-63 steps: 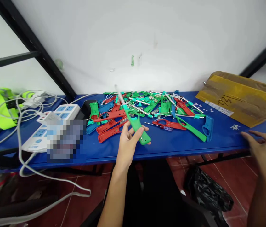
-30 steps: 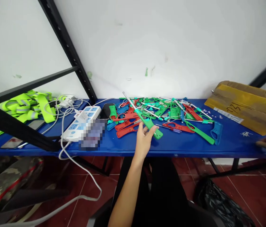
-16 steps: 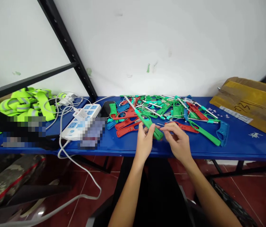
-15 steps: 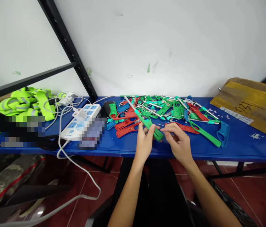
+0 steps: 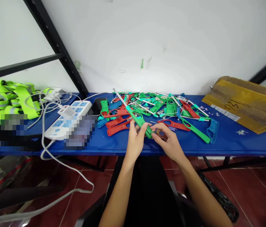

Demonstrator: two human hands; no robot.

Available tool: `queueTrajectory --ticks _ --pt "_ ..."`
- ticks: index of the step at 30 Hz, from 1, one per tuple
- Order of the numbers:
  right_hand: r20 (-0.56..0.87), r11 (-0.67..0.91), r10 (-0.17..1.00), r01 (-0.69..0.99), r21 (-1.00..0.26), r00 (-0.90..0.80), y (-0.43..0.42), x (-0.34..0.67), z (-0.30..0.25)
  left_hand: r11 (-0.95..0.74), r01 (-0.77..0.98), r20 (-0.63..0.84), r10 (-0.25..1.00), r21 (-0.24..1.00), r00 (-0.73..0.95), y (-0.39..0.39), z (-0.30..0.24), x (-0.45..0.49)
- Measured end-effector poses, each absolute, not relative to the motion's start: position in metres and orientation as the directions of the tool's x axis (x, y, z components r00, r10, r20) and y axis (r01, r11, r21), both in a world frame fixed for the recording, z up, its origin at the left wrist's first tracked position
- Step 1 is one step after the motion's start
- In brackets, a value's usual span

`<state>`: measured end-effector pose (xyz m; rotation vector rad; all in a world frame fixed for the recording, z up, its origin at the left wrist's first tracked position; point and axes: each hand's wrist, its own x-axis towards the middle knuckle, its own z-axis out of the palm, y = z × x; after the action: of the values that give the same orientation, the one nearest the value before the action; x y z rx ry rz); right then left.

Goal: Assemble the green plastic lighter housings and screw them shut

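My left hand (image 5: 135, 142) grips a green plastic lighter body (image 5: 139, 122) with a metal tube pointing up and to the left. My right hand (image 5: 167, 141) is pinched at the handle end of that same green piece, fingertips touching it; whether a small part is between them is hidden. Both hands hover above the front of the blue table (image 5: 114, 146). Just behind them lies a heap of red, green and blue lighter halves (image 5: 156, 108) mixed with metal tubes and thin wires.
A white power strip (image 5: 63, 121) with cables lies to the left, beside neon yellow vests (image 5: 10, 99). A flattened cardboard box (image 5: 243, 101) rests at the right end. Small white bits (image 5: 240, 132) lie near it. A black shelf frame (image 5: 54, 44) rises at the back left.
My right hand came in from the far right edge of the table to the green piece and now pinches its handle end. The left hand has kept hold of it throughout.
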<state>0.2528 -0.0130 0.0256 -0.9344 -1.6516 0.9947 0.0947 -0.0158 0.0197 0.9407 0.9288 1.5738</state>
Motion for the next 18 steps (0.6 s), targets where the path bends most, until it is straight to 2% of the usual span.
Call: queueTrajectory --ticks 7,18 --pt "0.222 0.247 0.906 0.023 -0.969 -0.361 -0.0063 0.2584 0.0247 -0.153 -0.362 0.103 0.983 0.92 -0.153 -0.0155 0.0192 0.0919" --pt "0.203 0.21 0.913 -0.02 -0.978 -0.353 -0.0105 0.2573 0.0279 -0.179 -0.364 0.129 0.979 0.914 -0.158 -0.0177 0.0222 0.0933"
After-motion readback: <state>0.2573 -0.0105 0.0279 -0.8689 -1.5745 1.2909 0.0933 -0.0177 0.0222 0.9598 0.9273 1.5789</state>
